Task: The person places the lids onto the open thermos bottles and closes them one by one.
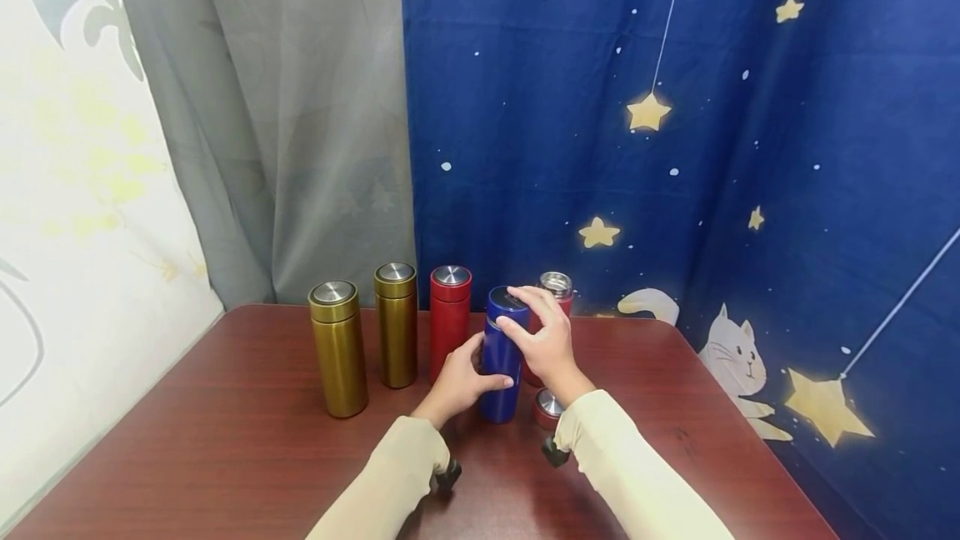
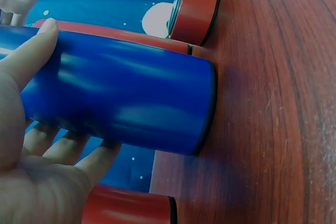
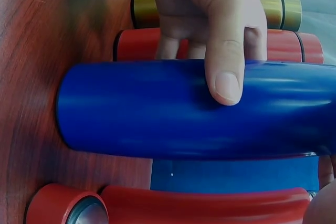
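Observation:
A blue thermos bottle [image 1: 501,354] with a dark-topped lid [image 1: 498,304] stands upright near the middle of the table. My left hand [image 1: 460,382] grips its body from the left, thumb across the front and fingers behind, as the left wrist view shows. On the lid, my right hand [image 1: 551,342] has its thumb at the near side and its fingers over the top. Whether the bottle's base [image 2: 209,107] touches the table I cannot tell. Just behind the right hand is a lidless red bottle [image 1: 556,283], with a red lid [image 1: 548,407] on the table before it.
Left of the blue bottle stands a lidded red bottle [image 1: 451,315]. Two lidded gold bottles [image 1: 339,361] [image 1: 397,340] are farther left. The reddish-brown wooden table [image 1: 247,457] ends at curtains, grey [image 1: 337,123] and starry blue [image 1: 525,123].

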Tool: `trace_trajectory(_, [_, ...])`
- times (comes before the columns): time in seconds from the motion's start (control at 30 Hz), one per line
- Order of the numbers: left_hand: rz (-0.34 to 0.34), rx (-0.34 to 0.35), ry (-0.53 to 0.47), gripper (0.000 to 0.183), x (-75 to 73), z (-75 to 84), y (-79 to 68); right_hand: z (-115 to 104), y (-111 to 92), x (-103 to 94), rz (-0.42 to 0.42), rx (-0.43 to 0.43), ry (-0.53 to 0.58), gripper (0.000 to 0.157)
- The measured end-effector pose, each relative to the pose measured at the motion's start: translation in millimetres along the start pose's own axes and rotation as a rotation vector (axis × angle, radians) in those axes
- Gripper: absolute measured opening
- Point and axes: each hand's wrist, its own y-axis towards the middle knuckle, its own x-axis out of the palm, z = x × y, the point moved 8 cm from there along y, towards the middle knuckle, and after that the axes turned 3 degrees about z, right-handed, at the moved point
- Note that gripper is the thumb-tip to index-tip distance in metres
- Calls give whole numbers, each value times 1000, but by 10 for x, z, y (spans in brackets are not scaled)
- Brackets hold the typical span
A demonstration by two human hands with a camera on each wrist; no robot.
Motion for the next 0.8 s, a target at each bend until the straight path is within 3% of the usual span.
trace_trajectory(0.27, [-7,5,6,78,3,12,5,-2,-21,6,33,34,-71,48])
trace_trajectory(0.5, [-9,3,11,78,-15,43,11,22,-16,24,51,78,-52,46])
trace_trajectory(0.67, [-6,12,17,78,-25,41,14,46,8,68,-21,90,-46,46])
trace_trajectory(0.8, [-16,36,2,78,-13,46,19,3,23,81,-126,74,41,52])
